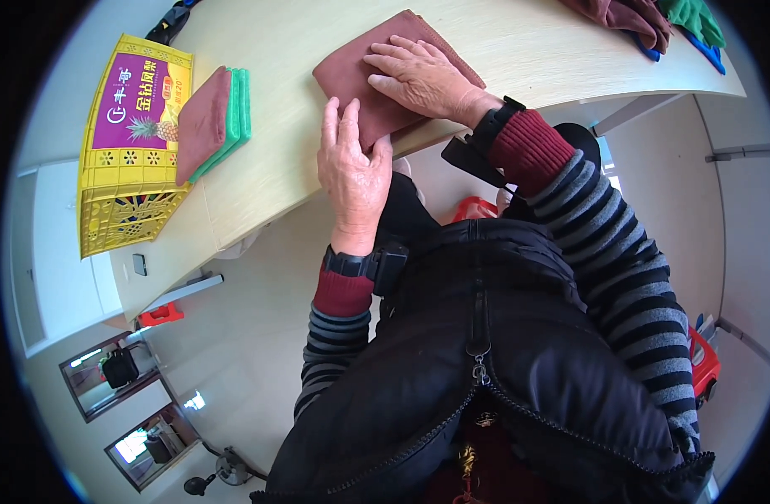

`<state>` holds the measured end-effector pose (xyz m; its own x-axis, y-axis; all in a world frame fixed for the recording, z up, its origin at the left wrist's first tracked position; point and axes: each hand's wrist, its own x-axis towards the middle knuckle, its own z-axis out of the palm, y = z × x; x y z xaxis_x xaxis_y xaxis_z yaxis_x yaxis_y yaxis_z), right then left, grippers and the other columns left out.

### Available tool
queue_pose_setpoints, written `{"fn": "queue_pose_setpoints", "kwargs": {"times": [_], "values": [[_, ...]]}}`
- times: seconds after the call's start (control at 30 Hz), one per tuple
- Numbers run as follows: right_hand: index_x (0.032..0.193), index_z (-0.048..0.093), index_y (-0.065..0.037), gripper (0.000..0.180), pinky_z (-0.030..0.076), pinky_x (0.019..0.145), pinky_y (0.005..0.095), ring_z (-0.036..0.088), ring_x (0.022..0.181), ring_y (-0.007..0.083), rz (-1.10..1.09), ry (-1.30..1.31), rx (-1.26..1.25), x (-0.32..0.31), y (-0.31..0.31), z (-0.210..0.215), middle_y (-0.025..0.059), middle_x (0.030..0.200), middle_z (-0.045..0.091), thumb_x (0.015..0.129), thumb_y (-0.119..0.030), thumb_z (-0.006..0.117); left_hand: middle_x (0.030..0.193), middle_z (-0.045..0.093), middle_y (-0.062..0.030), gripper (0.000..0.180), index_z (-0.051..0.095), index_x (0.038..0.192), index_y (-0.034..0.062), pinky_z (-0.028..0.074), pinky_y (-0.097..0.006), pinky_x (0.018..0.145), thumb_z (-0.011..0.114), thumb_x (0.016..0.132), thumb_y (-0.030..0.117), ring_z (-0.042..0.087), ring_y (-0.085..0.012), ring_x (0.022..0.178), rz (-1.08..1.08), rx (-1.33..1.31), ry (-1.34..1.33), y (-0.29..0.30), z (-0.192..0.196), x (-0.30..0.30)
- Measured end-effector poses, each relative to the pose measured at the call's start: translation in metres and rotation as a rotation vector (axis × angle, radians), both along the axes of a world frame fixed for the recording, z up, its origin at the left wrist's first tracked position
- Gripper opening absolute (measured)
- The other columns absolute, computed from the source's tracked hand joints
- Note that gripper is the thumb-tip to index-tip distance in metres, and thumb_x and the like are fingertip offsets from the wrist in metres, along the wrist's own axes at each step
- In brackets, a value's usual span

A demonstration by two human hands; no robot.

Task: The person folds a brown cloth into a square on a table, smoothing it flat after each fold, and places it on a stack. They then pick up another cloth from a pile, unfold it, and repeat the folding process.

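A folded brown cloth (351,71) lies near the front edge of the pale table. My right hand (423,80) rests flat on top of it, fingers stretched and spread. Along the cloth's near left edge is my left hand (356,181), its fingers extended and the thumb apart, close to the near corner. Whether that thumb touches the cloth's edge I cannot tell. To the left, a stack of folded cloths stands against a yellow basket (137,160): a brown cloth (204,126) in front and green cloths (238,118) behind it.
Loose brown cloth (628,21) and green cloth (694,21) lie at the table's far right, with blue edges showing. The yellow basket carries a purple printed panel and holds small coloured items. The table's front edge (293,206) runs just before my body. A red object (476,208) is below it.
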<state>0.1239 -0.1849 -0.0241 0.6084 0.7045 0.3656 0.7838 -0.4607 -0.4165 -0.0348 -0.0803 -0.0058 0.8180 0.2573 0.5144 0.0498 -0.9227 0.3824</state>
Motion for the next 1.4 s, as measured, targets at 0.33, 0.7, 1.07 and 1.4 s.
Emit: {"fn": "queue_pose_setpoints", "kwargs": {"times": [0.33,0.7,1.07,1.4], "values": [[0.143,0.056,-0.015,0.051,0.026,0.122,0.0462,0.039,0.145,0.0291,-0.06,-0.111,0.032,-0.005,0.001,-0.006,0.0063,0.152,0.05,0.103,-0.045,0.046,0.134,0.06,-0.018,0.049,0.06,0.128,0.0035,0.057,-0.044,0.087,0.071,0.079,0.003,0.067,-0.0375,0.106,0.103,0.247,0.097,-0.013,0.013,0.009],[0.149,0.05,-0.018,0.054,0.023,0.125,0.0453,0.035,0.149,0.0268,-0.099,-0.16,-0.114,-0.013,-0.001,0.003,0.0059,0.155,0.047,0.106,-0.049,0.043,0.136,0.058,-0.0212,0.044,0.057,0.13,-0.002,0.059,-0.042,0.086,0.063,0.086,0.001,0.069,-0.0355,0.105,0.029,0.383,0.187,-0.006,0.012,0.001],[0.149,0.05,-0.018,0.053,0.023,0.125,0.0451,0.035,0.148,0.0265,-0.117,-0.18,-0.136,-0.019,-0.001,0.007,0.0059,0.156,0.046,0.106,-0.048,0.042,0.139,0.057,-0.021,0.048,0.058,0.131,-0.0029,0.057,-0.042,0.09,0.061,0.083,-0.002,0.067,-0.0357,0.11,0.004,0.362,0.164,-0.008,0.01,-0.009],[0.153,0.045,-0.017,0.055,0.019,0.127,0.0449,0.031,0.151,0.0263,-0.108,-0.183,-0.203,-0.022,-0.004,0.013,0.0062,0.159,0.041,0.107,-0.047,0.038,0.143,0.056,-0.0217,0.043,0.058,0.135,-0.0009,0.05,-0.041,0.1,0.057,0.094,0.013,0.059,-0.0369,0.123,0.008,-0.098,0.092,0.024,0.024,0.003]]}}
